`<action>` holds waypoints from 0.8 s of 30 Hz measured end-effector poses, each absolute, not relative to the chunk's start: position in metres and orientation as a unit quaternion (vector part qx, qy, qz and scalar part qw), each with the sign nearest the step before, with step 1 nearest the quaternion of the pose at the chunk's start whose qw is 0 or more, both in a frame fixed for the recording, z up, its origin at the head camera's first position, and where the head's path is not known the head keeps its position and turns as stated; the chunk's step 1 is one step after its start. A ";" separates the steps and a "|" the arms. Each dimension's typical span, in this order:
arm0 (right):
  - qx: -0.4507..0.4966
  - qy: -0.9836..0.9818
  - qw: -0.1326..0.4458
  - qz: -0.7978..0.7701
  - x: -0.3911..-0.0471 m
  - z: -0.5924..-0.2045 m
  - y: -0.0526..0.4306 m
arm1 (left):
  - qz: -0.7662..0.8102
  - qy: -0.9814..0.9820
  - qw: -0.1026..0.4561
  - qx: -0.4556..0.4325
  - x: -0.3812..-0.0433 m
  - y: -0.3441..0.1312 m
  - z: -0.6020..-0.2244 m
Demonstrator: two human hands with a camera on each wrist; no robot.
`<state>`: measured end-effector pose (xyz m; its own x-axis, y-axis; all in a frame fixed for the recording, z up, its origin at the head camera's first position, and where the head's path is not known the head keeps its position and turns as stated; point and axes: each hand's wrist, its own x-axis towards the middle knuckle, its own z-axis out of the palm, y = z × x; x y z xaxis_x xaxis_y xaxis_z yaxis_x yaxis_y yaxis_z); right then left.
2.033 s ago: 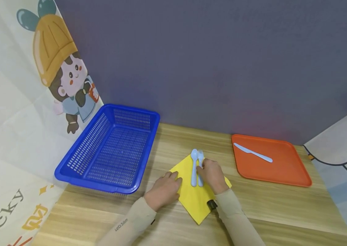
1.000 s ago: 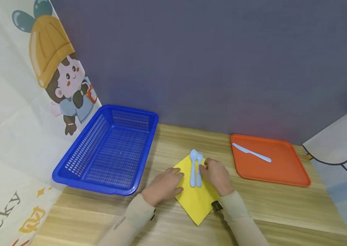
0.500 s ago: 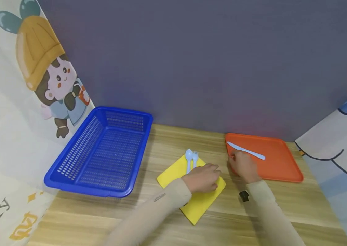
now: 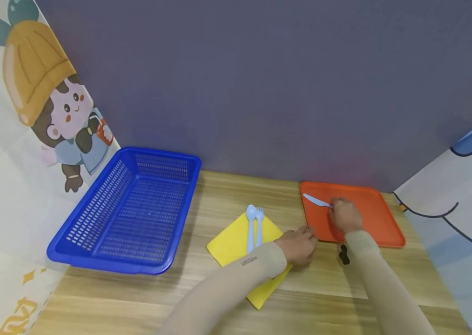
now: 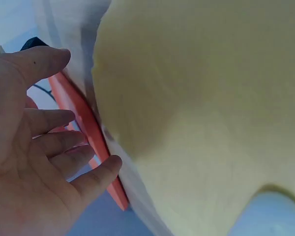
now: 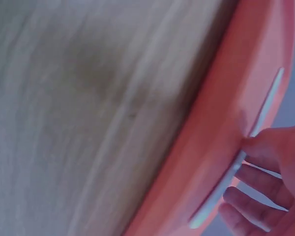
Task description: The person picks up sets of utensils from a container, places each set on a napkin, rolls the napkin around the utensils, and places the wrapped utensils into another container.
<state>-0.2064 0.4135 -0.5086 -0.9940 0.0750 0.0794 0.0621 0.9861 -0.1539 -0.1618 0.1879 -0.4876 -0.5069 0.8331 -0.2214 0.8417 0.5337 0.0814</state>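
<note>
Pinching the pale-blue knife (image 4: 315,200) on the orange tray (image 4: 380,221), right in the head view, your right hand (image 4: 346,215) hides its handle, while the blue basket (image 4: 148,218) at left shows its slotted floor and the spoon (image 4: 250,228) and fork (image 4: 259,228) lie on the yellow napkin (image 4: 228,242), lower centre. The left wrist view bares your left hand's (image 5: 24,167) palm, lower left, fingers loosely apart by the tray. Only the right wrist view shows both knife ends, lower right, beyond your thumb and fingers.
</note>
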 end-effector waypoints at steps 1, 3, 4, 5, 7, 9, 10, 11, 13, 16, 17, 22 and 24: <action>-0.035 -0.996 0.042 0.068 -0.207 -0.510 0.414 | -0.020 0.868 0.124 0.480 -0.161 0.189 -0.489; -0.037 -0.997 0.040 0.049 -0.207 -0.512 0.415 | -0.024 0.868 0.134 0.478 -0.161 0.190 -0.491; -0.039 -0.998 0.040 0.040 -0.208 -0.513 0.415 | -0.028 0.867 0.137 0.478 -0.160 0.190 -0.491; -0.043 -0.998 0.040 0.031 -0.208 -0.514 0.416 | -0.029 0.867 0.140 0.477 -0.160 0.190 -0.492; -0.052 -0.998 0.038 0.023 -0.209 -0.515 0.415 | -0.035 0.867 0.137 0.477 -0.161 0.190 -0.494; -0.056 -0.998 0.037 0.019 -0.210 -0.515 0.415 | -0.037 0.868 0.133 0.477 -0.161 0.190 -0.494; -0.057 -0.998 0.036 0.017 -0.211 -0.514 0.415 | -0.036 0.868 0.132 0.477 -0.162 0.189 -0.493; -0.056 -0.998 0.034 0.015 -0.211 -0.513 0.414 | -0.032 0.869 0.133 0.476 -0.162 0.189 -0.493; -0.054 -0.998 0.030 0.009 -0.211 -0.511 0.413 | -0.024 0.869 0.134 0.475 -0.163 0.187 -0.491; -0.046 -0.999 0.028 0.004 -0.210 -0.508 0.411 | -0.007 0.869 0.133 0.476 -0.164 0.182 -0.489; -0.040 -0.999 0.036 0.002 -0.209 -0.508 0.411 | -0.002 0.868 0.128 0.479 -0.165 0.179 -0.488; 0.024 -0.994 0.110 -0.012 -0.198 -0.499 0.401 | 0.004 0.862 0.072 0.501 -0.159 0.157 -0.491; 0.055 -0.988 0.144 -0.018 -0.191 -0.495 0.392 | 0.006 0.863 0.054 0.502 -0.154 0.145 -0.491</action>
<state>-0.1908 0.3919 -0.4945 -0.9527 -0.1131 0.2819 -0.1027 0.9934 0.0514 -0.1544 0.1452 -0.4914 -0.4904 0.8671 -0.0871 0.8659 0.4962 0.0641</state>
